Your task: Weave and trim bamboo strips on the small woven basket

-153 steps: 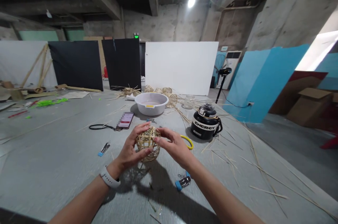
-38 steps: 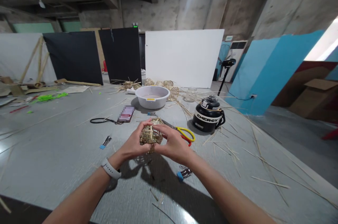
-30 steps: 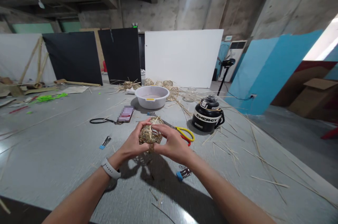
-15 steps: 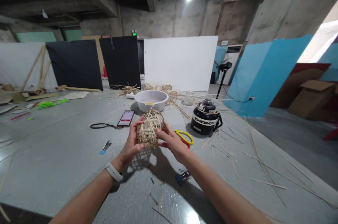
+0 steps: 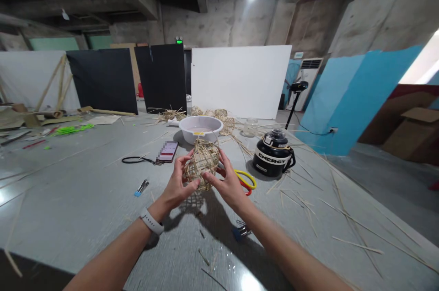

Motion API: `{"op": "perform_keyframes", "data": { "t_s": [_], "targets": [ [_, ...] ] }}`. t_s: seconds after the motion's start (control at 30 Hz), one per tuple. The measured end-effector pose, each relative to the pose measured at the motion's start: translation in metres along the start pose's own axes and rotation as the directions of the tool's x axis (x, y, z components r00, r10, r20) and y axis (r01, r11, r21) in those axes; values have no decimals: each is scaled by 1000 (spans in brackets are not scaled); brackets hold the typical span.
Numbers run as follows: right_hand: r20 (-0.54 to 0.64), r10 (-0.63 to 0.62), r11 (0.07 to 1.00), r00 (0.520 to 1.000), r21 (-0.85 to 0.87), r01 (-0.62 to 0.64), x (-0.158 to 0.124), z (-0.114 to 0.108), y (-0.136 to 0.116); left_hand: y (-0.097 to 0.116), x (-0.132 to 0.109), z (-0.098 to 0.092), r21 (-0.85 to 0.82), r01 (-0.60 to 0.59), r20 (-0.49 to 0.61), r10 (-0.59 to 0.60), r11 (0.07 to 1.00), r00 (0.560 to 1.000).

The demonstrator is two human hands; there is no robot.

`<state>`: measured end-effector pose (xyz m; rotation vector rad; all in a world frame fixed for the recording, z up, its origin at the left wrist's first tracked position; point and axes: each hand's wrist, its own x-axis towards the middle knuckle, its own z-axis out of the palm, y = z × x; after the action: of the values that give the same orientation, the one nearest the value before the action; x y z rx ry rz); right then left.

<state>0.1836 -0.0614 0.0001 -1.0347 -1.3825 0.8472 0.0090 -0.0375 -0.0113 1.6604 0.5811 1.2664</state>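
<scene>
A small woven bamboo ball (image 5: 203, 163) is held between my two hands, above the grey table (image 5: 103, 218). My left hand (image 5: 179, 181) wraps its left side, the thumb pressed to the lower front. On the right side, my right hand (image 5: 224, 181) grips it, with the thumb on the front and the fingers round the far side. Loose strip ends stick out at the ball's top. Scissors with yellow and red handles (image 5: 247, 180) lie just right of my right hand, partly hidden by it. Binder clips (image 5: 241, 231) lie below my right wrist.
Behind the ball stands a pale basin (image 5: 200, 130), with more woven pieces (image 5: 227, 125) beyond. A black jug (image 5: 272, 156) and a glass jar (image 5: 251, 127) stand to the right. A phone (image 5: 168, 151) with a strap and another clip (image 5: 141, 187) lie left. Bamboo strips (image 5: 358, 239) scatter rightward.
The woven ball has been turned in my hands, showing a more open weave in front. Both thumbs have shifted on it. The whole view has swung slightly left.
</scene>
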Motion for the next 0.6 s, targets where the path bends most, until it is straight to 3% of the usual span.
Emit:
{"op": "perform_keyframes", "data": {
  "t_s": [0.6],
  "targets": [
    [20,-8,999,1000,-51,9,-2,0,-8,9,-4,5,48,-46,-69,49,998,996]
  ]
}}
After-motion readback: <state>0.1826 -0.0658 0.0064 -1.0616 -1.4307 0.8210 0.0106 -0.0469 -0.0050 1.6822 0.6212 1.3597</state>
